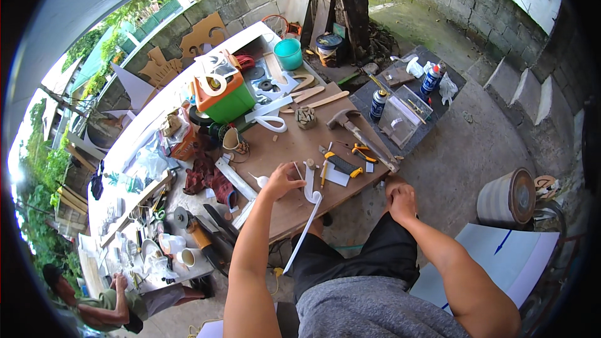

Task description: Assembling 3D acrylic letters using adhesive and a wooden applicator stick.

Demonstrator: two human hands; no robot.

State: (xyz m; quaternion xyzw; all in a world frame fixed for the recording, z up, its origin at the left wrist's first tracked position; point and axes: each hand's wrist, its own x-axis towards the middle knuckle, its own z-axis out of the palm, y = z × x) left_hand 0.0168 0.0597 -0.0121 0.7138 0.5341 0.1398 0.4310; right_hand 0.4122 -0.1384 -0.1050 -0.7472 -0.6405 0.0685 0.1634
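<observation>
Down low, the right hand rests on the knee, fingers loose and holding nothing. Nearby, the left hand pinches a long white strip at the near edge of the counter. It looks thin, light and bendy, best held near its curved top. Farther along lie a hammer and a green box, so open room is small.
</observation>
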